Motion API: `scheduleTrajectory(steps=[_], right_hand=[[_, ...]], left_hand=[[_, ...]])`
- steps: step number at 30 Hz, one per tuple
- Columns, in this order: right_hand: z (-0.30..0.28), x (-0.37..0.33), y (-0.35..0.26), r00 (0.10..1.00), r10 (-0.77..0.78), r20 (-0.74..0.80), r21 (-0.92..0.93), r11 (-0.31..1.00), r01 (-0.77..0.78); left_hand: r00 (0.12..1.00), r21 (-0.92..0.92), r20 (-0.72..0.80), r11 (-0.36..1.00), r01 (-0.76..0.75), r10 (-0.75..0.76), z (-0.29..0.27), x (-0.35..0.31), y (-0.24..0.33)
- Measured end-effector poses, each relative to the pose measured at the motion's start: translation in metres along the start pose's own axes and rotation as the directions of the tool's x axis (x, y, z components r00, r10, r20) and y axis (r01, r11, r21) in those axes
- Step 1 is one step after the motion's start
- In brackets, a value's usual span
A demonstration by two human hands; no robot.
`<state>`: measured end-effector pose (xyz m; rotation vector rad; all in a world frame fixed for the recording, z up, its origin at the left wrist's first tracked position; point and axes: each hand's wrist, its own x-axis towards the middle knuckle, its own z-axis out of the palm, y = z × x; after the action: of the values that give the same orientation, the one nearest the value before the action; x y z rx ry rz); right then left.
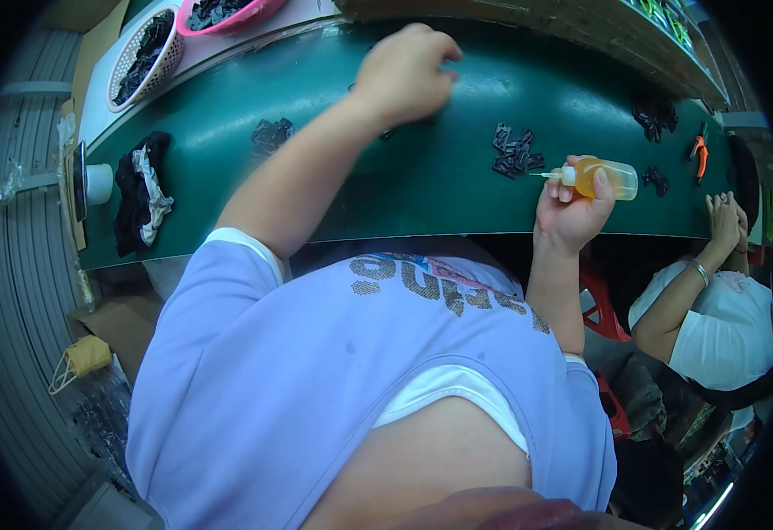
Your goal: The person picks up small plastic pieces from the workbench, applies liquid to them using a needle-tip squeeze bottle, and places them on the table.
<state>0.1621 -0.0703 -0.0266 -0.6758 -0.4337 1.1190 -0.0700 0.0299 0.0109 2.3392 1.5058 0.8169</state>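
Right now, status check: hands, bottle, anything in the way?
Right hand gripping bottle of amber liquid, thin tip beside pile of black parts. Left hand over green table, grip unclear. No obstruction visible between tip and pile.

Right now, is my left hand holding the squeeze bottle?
No, your right hand grips the squeeze bottle, while your left hand is well apart from it.

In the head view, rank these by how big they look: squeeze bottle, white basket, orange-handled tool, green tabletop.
1. Green tabletop
2. White basket
3. Squeeze bottle, held in the right hand
4. Orange-handled tool

Nearness to the camera may enlarge the bottle, but these apparent sizes differ clearly.
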Motion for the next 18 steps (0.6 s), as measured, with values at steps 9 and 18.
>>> scheduleTrajectory(steps=[9, 18], right_hand=[[-0.002, 0.000, 0.002, 0.999, -0.021, 0.025, -0.035, 0.999, 0.021], [-0.001, 0.000, 0.001, 0.999, -0.011, 0.038, -0.033, 0.999, 0.012]], left_hand=[[0.911, 0.108, 0.366, 0.981, 0.161, -0.190, -0.015, 0.036, -0.027], [0.948, -0.442, 0.316, 0.881, 0.167, -0.021, -0.031, 0.010, 0.015]])
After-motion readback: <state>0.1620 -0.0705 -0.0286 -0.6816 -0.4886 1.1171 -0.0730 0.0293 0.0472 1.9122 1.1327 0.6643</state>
